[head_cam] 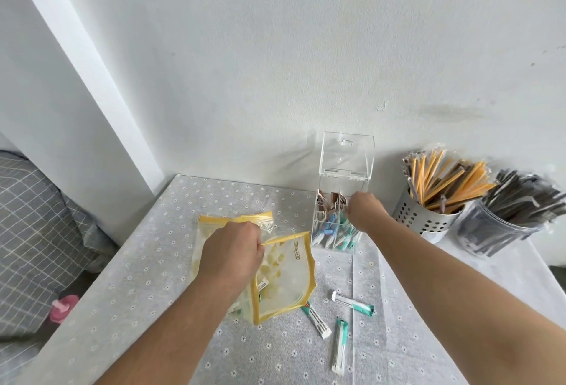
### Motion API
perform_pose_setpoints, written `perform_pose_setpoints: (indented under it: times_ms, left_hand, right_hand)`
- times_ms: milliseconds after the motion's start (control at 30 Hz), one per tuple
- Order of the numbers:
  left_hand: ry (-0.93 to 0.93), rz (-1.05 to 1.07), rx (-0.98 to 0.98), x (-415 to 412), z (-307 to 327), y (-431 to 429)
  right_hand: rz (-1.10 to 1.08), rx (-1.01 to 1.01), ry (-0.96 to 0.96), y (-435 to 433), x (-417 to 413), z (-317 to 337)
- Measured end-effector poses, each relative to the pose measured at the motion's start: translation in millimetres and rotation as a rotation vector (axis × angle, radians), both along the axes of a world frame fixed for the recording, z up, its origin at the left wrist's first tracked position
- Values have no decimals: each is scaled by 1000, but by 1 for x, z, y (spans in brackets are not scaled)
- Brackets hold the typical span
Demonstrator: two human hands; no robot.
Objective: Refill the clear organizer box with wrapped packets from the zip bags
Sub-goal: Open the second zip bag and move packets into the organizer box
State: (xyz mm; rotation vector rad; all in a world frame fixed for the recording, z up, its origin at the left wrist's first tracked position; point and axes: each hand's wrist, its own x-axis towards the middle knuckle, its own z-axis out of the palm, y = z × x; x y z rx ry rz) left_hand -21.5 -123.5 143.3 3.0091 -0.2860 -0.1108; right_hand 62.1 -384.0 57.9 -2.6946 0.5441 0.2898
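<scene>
The clear organizer box (347, 167) stands at the back of the table with its lid up; brown packets fill its rear part, blue and teal ones the front. My right hand (366, 211) is over the box's right side, fingers down inside it; what they hold is hidden. My left hand (234, 251) grips the top edge of a yellow-rimmed zip bag (291, 280) and lifts it off the table. A second yellow-rimmed zip bag (214, 225) lies behind and under it. Three teal-and-white wrapped packets (352, 303) lie loose on the cloth to the bag's right.
A perforated metal cup (422, 216) with orange and brown sticks and a clear jar (490, 231) of dark sticks stand at the right by the wall. A checked cushion (33, 216) and a pink object (62, 308) sit left of the table's edge.
</scene>
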Motion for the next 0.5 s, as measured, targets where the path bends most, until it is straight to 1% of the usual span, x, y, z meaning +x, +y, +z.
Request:
perform_pose_setpoints:
  times_ms: [167, 233, 367, 500]
  left_hand:
    - [3, 0, -16, 0, 0, 0]
    - [2, -2, -21, -1, 0, 0]
    - [3, 1, -36, -2, -1, -2]
    - [7, 4, -32, -1, 0, -3]
  right_hand:
    - [39, 7, -18, -7, 7, 4]
    - [43, -12, -37, -9, 5, 8]
    - [81, -80, -11, -3, 2, 5]
    - [194, -131, 23, 3, 0, -6]
